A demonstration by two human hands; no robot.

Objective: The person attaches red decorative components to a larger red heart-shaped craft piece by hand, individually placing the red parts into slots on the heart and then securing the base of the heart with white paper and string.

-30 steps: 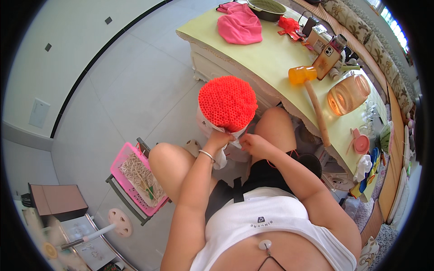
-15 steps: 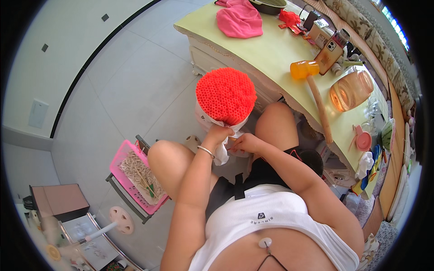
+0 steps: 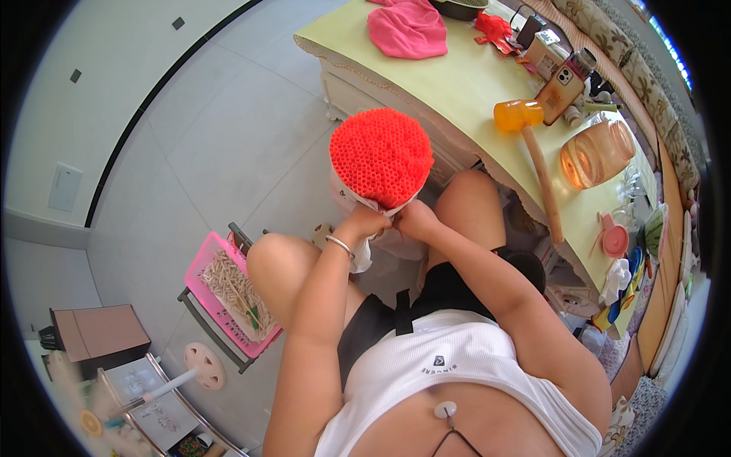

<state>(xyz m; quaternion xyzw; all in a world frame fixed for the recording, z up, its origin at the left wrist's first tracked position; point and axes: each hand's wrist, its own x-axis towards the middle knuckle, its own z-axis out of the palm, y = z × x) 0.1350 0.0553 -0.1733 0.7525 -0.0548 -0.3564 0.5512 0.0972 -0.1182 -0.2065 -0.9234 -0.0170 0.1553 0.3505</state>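
Observation:
A thick round bundle of red plastic tubes [image 3: 381, 156], open ends facing up, stands between my knees. Around its side goes a white wrapper [image 3: 340, 192], gathered at the edge nearest me. My left hand [image 3: 368, 222] is closed on that gathered edge, with a loose end of the wrapper hanging below it. Close beside it, my right hand [image 3: 416, 221] pinches the same edge, and the two hands almost meet. The fingertips are partly hidden by the hands themselves.
On my left a pink basket [image 3: 261, 346] of short pale sticks rests on a dark frame. The yellow-topped table [image 3: 464, 84] at right holds an orange-headed mallet [image 3: 542, 179], a jar of liquid [image 3: 594, 156], a phone [image 3: 562, 93] and a pink cloth [image 3: 407, 30].
My right hand has moved up to the wrapper's edge, next to my left hand. Less of the wrapper hangs loose below the hands. The bundle stays in nearly the same spot.

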